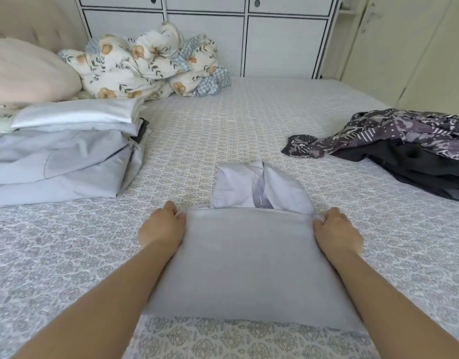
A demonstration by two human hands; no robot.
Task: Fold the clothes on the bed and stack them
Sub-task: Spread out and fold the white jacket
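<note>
Both hands, left hand (pixel 163 224) and right hand (pixel 334 229), pinch the far corners of the pale blue shirt (pixel 246 257), near on the bed (pixel 249 120). It looks half folded. Next, it probably joins the stack (pixel 65 154) on the left.

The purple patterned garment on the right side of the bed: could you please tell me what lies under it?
Under the purple patterned garment lies a black garment, its front part showing on the bed. What kind it is, and anything beneath, is covered.
</note>
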